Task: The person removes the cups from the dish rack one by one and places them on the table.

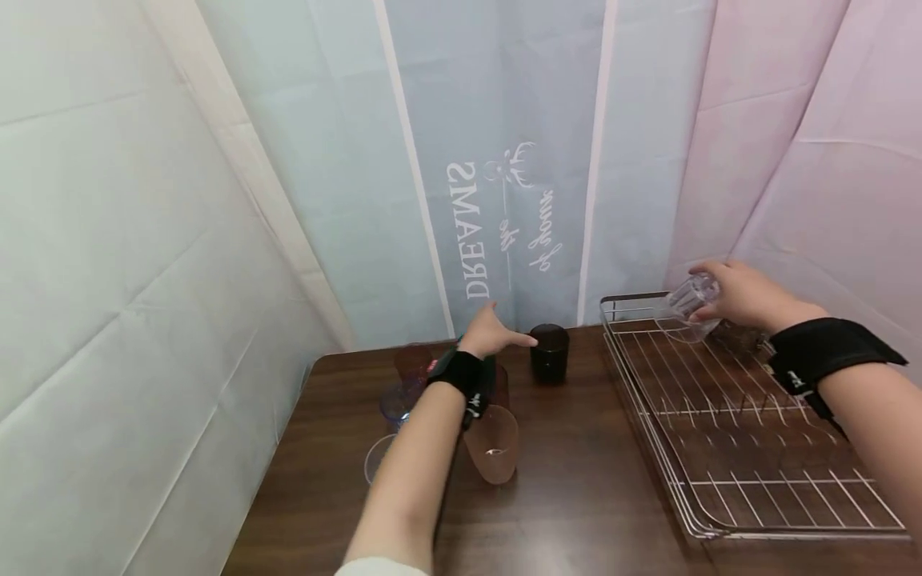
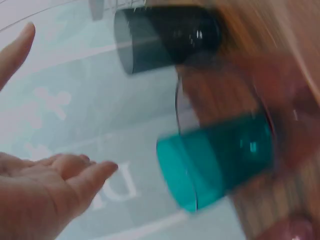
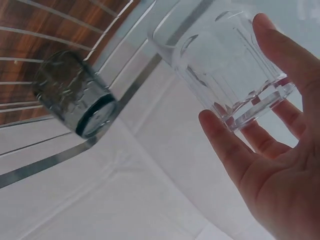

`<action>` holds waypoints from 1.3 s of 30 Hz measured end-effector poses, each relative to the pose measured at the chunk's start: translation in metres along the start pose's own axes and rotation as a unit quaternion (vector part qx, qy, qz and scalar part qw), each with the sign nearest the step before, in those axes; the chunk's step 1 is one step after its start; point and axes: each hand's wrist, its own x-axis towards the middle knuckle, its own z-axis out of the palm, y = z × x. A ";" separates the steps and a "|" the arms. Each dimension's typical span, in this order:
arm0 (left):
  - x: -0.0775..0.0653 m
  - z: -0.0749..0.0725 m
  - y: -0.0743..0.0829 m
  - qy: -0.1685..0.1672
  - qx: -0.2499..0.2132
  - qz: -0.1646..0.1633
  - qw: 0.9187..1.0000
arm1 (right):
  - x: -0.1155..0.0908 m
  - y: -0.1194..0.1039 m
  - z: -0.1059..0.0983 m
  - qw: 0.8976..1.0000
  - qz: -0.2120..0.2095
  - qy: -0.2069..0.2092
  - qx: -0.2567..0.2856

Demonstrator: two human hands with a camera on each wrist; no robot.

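My right hand (image 1: 752, 296) grips a clear faceted tumbler (image 3: 225, 65) by its base end, mouth tilted downward, above the far left corner of the wire dish rack (image 1: 709, 532). A smoky grey tumbler (image 3: 75, 95) is upside down in the rack, partly behind that hand in the head view. With fingers and thumb spread and nothing in it, my left hand (image 1: 493, 332) hovers over the cups, left of a black cup (image 1: 550, 356). In the blurred left wrist view, a teal cup (image 2: 215, 160) stands near the hand, apart from it.
A translucent peach cup (image 1: 495, 448) stands near the left forearm. Further left are a reddish cup (image 1: 412, 362), a blue-rimmed cup (image 1: 394, 404) and a clear cup partly hidden by the arm. Printed curtains (image 1: 519, 80) rise behind the brown table (image 1: 591, 480).
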 end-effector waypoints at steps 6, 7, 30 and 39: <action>-0.033 -0.056 -0.017 -0.051 -0.055 0.037 0.996 | -0.012 -0.023 -0.001 0.998 -0.038 0.024 0.045; -0.038 -0.063 -0.021 -0.059 -0.076 0.044 0.994 | -0.015 -0.027 0.000 0.997 -0.041 0.023 0.061; -0.053 0.025 0.043 -0.199 -0.346 0.214 0.891 | -0.036 -0.118 0.082 0.447 -0.133 -0.286 0.837; -0.052 0.024 0.053 -0.193 -0.344 0.227 0.890 | -0.038 -0.100 0.079 0.487 -0.170 -0.317 0.796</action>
